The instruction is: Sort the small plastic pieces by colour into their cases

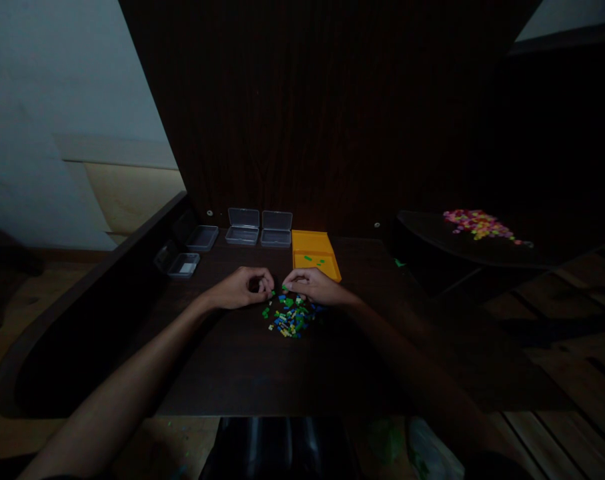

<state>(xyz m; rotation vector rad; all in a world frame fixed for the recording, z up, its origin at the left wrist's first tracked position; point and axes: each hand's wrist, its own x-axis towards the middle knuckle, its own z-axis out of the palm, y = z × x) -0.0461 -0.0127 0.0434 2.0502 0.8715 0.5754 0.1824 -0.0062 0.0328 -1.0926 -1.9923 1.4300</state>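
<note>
A loose pile of small building bricks (pixel 293 319) in green, blue, yellow and white lies on the dark wooden table. My left hand (pixel 247 287) is just behind the pile's left side, its fingers curled and pinching a small green brick (pixel 273 293). Facing it, my right hand (pixel 313 285) pinches another small green brick (pixel 284 287) between thumb and fingertips. The two bricks are a short way apart. Right behind my right hand stands an opened yellow box (pixel 309 241) with a few green pieces (pixel 308 258) in it.
Two opened clear plastic boxes (pixel 243 235) stand at the back, with a clear tray (pixel 203 237) and a small clear box (pixel 184 265) to their left. A raised dark side panel (pixel 97 300) bounds the left. Colourful beads (pixel 479 225) lie on a dark surface at the right.
</note>
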